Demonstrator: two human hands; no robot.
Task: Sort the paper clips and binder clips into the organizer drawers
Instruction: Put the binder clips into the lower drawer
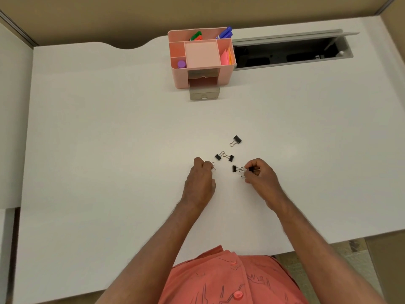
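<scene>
Several small black binder clips lie on the white desk [109, 150]: one [236, 140] farthest out, two [224, 156] touching each other just beyond my hands, one [235, 168] beside my right fingers. My right hand [259, 175] pinches a binder clip by its wire handles. My left hand [200, 178] is closed, with silver wire loops [213, 166] showing at its fingertips; what it holds is mostly hidden. The pink organizer [201, 58] stands at the far side with its lower translucent drawer [204, 89] pulled out.
The organizer's top compartments hold markers [225, 32], sticky notes [226, 57] and a purple round item [181, 64]. To its right an open grey cable tray [291, 51] is set into the desk. Beige partition walls surround the desk.
</scene>
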